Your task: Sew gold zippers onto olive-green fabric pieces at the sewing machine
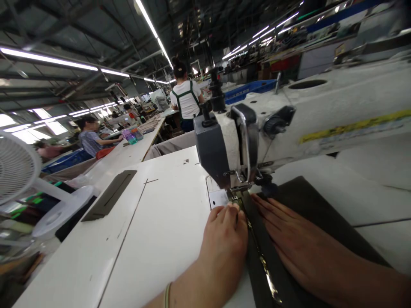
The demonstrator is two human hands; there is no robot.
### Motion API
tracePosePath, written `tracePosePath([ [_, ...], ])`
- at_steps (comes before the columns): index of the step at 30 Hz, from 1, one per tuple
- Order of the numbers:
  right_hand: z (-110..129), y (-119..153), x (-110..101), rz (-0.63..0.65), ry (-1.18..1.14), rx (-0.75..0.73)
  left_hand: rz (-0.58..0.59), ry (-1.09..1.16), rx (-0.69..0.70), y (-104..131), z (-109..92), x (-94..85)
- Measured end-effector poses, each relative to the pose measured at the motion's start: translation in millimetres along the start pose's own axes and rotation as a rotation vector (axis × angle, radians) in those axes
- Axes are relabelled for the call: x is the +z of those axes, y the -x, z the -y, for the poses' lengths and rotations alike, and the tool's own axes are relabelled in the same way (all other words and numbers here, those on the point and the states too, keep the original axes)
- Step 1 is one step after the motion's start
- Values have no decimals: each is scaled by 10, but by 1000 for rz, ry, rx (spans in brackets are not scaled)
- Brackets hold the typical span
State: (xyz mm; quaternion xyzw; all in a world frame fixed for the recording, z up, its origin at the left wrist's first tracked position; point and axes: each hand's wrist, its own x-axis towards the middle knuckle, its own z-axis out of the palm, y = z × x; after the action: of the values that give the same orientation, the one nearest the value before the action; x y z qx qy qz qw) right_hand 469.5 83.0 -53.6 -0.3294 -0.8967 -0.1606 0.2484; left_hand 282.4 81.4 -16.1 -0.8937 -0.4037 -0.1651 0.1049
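Note:
A dark fabric piece (313, 205) with a metal zipper (261, 261) along its left edge lies under the presser foot (239, 188) of a white sewing machine (321, 111). My left hand (223, 244) is curled, its fingertips pinching the fabric edge beside the zipper just in front of the foot. My right hand (295, 239) lies flat on the fabric to the right of the zipper, fingers pointing toward the needle area.
A second dark fabric strip (111, 194) lies on the white table (154, 239) to the left. A white fan (19, 171) stands at the left edge. Other people work at tables further back, one standing in a green apron (186, 100).

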Motion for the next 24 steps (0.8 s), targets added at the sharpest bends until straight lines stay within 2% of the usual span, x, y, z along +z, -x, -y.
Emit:
tracePosePath([
  [6, 2, -6, 89, -108, 15, -1, -6, -64, -2, -17, 10, 17],
  [14, -80, -45, 177, -108, 2, -22, -17, -60, -29, -46, 64, 91],
  [16, -105, -71, 92, -86, -45, -18, 39, -40, -55, -75, 74, 75],
  [19, -52, -83, -172, -58, -136, -6, 123, -11, -125, -110, 80, 49],
  [22, 121, -23, -414, -113, -195, -91, 149, 16, -160, -123, 89, 30],
  [24, 267, 49, -448, -165, -161, -163, 144, 34, -159, -117, 105, 13],
])
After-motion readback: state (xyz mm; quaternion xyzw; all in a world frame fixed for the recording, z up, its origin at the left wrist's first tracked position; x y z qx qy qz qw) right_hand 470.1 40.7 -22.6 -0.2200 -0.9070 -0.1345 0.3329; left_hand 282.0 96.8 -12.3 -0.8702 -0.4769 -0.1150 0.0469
